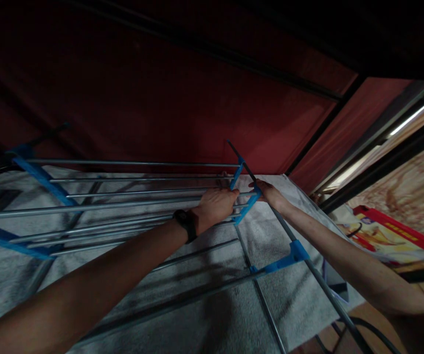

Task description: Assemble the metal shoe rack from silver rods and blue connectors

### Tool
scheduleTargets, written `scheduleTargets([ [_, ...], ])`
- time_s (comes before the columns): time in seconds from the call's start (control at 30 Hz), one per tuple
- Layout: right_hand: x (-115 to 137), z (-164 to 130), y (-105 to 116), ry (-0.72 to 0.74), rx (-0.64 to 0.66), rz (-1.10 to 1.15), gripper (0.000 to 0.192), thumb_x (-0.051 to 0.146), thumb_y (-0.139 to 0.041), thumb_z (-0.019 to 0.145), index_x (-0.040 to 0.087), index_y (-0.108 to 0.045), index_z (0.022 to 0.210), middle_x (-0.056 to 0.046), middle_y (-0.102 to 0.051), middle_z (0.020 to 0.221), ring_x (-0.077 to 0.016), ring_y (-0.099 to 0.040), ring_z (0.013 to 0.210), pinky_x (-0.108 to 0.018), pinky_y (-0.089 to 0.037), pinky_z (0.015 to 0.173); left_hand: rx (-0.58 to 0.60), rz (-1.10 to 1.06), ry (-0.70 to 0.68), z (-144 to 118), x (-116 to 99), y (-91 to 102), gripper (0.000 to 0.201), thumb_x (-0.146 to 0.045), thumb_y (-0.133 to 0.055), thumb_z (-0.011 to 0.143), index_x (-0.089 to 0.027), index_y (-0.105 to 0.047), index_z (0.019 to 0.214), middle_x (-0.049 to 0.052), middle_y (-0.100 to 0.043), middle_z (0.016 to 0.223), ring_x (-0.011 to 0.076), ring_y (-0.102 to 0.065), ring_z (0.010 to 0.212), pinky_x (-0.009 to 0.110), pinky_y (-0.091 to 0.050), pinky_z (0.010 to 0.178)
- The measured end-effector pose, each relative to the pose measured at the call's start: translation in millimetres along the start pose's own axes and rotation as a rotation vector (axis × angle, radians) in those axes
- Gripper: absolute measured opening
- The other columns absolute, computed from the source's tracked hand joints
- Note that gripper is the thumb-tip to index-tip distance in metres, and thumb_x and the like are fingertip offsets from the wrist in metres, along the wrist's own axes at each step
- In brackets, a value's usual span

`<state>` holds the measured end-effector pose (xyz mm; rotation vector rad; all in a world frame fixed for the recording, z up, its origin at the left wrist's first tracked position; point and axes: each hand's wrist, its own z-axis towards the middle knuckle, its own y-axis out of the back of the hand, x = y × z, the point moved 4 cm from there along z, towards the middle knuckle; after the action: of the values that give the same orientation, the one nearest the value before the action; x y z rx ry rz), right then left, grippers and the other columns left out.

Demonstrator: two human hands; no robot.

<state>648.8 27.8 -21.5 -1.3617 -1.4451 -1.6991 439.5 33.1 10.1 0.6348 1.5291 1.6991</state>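
Observation:
A metal clothes drying rack (123, 196) with blue plastic joints fills the middle of the view, its thin rods running left to right. My left hand (215, 206), with a black watch on the wrist, is closed over one of the rods near the rack's right end. My right hand (267, 191) grips the blue joint (251, 201) at the rack's far right corner. A grey towel (263, 236) lies spread beneath the rods.
A dark red wall (160, 98) stands behind the rack. At the right lie a colourful red-edged package (381, 236) on the wooden floor and a black cable (374, 329). A dark frame (345, 128) runs diagonally at the upper right.

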Motion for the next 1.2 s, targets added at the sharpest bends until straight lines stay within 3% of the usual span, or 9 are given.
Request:
scheduleTargets([
  [0.43, 4, 0, 1, 0.028, 0.011, -0.068, 0.033, 0.041, -0.045, 0.101, 0.018, -0.069, 0.099, -0.009, -0.074, 0.092, -0.0209, -0.075, 0.083, -0.031, -0.060, 0.077, -0.010, -0.019, 0.016, 3, -4, -1.5, 0.034, -0.011, -0.047, 0.096, -0.017, -0.070, 0.121, 0.015, -0.079, 0.109, 0.0290, -0.076, 0.101, 0.038, -0.054, 0.089],
  [0.63, 9, -3, 4, 0.076, 0.030, -0.225, 0.036, 0.042, -0.044, 0.100, 0.019, -0.069, 0.110, -0.012, -0.075, 0.108, -0.0255, -0.073, 0.099, -0.037, -0.060, 0.087, -0.030, 0.018, -0.041, -1, -2, 3.8, 0.030, -0.013, -0.048, 0.097, -0.015, -0.069, 0.119, 0.016, -0.078, 0.111, 0.0295, -0.074, 0.107, 0.039, -0.053, 0.093],
  [0.7, 19, -10, 9, 0.193, -0.049, -0.360, 0.041, 0.045, -0.043, 0.101, 0.020, -0.067, 0.121, -0.013, -0.074, 0.119, -0.0294, -0.070, 0.112, -0.043, -0.056, 0.099, -0.045, 0.022, -0.069, -3, -1, 7.1, 0.032, -0.012, -0.045, 0.099, -0.014, -0.067, 0.121, 0.015, -0.076, 0.117, 0.0285, -0.073, 0.110, 0.039, -0.054, 0.095],
  [0.8, 40, -27, 8, 0.542, -0.140, -0.627, 0.048, 0.049, -0.044, 0.102, 0.020, -0.062, 0.136, -0.017, -0.066, 0.139, -0.0334, -0.060, 0.132, -0.050, -0.044, 0.116, -0.078, 0.037, -0.084, -4, 0, 9.1, 0.037, -0.007, -0.041, 0.099, -0.013, -0.065, 0.127, 0.015, -0.075, 0.122, 0.0268, -0.071, 0.113, 0.039, -0.053, 0.099],
  [0.9, 47, -44, -10, 0.834, 0.097, -0.870, 0.046, 0.047, -0.044, 0.105, 0.021, -0.062, 0.138, -0.016, -0.068, 0.136, -0.0320, -0.062, 0.130, -0.052, -0.042, 0.118, -0.097, 0.035, -0.094, -2, 0, 5.3, 0.036, -0.007, -0.041, 0.100, -0.011, -0.067, 0.124, 0.017, -0.074, 0.121, 0.0282, -0.072, 0.113, 0.041, -0.055, 0.098],
  [1.0, 41, -50, -24, 0.932, 0.277, -1.001, 0.040, 0.038, -0.046, 0.105, 0.020, -0.062, 0.137, -0.014, -0.072, 0.130, -0.0296, -0.069, 0.119, -0.048, -0.053, 0.107, -0.103, 0.021, -0.067, 1, 3, 0.8, 0.033, -0.008, -0.044, 0.099, -0.010, -0.071, 0.119, 0.018, -0.074, 0.120, 0.0284, -0.073, 0.112, 0.040, -0.056, 0.094],
  [1.2, 32, -40, -23, 0.981, 0.266, -1.111, 0.044, 0.008, -0.040, 0.097, 0.023, -0.067, 0.130, -0.009, -0.075, 0.123, -0.0221, -0.075, 0.106, -0.034, -0.061, 0.090, -0.105, 0.107, -0.069, -22, 26, 13.3, 0.041, -0.007, -0.048, 0.096, -0.012, -0.066, 0.132, 0.016, -0.070, 0.134, 0.0293, -0.065, 0.126, 0.045, -0.049, 0.108],
])
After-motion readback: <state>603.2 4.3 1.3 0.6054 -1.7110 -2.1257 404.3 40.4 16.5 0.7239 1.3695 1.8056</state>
